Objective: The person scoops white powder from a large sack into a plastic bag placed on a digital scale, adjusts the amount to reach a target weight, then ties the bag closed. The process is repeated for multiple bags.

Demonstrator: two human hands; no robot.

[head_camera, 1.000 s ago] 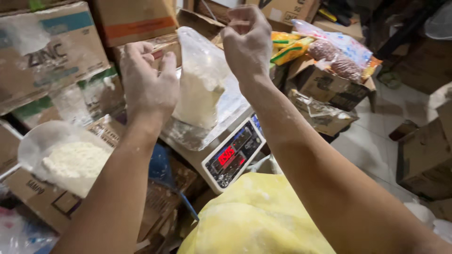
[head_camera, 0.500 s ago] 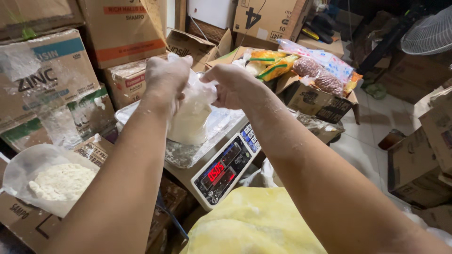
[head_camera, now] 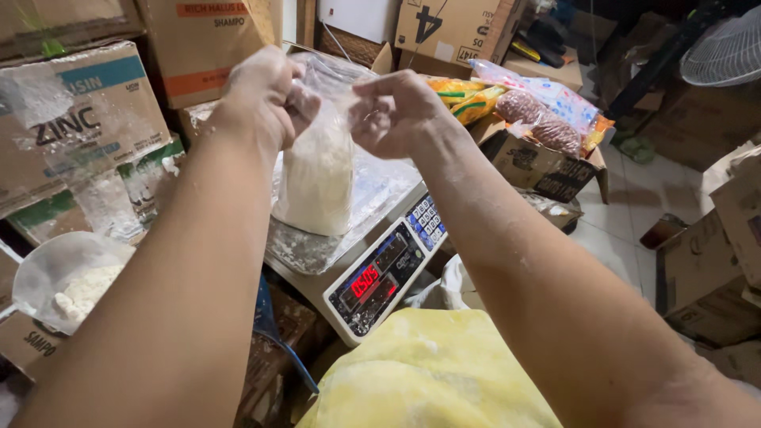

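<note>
Nearest the camera: yellow sack (head_camera: 432,372) at bottom centre, dusted white, both forearms passing over it.

Next out: digital scale (head_camera: 380,277) with a red lit display, angled toward the camera. Its pan is covered with clear plastic sheet (head_camera: 380,186), powder scattered on it.

On the pan: clear plastic bag of white powder (head_camera: 317,170), upright, bottom resting on the sheet, filled to roughly two-thirds.

Left hand (head_camera: 265,99): fingers curled shut, pinching the bag's top edge on the left side. Right hand (head_camera: 396,115): also closed, thumb and fingers pinching the top edge on the right. Hands are near each other, the bag's neck stretched between them. Both hands and forearms are floured.

Low left: white scoop (head_camera: 67,277) holding some powder, sitting on a cardboard box (head_camera: 32,345).

Further back: stacked cardboard cartons (head_camera: 87,127) on the left, and an open carton (head_camera: 539,162) on the right holding packets of snacks (head_camera: 539,119). A fan (head_camera: 721,51) is in the top right corner.
</note>
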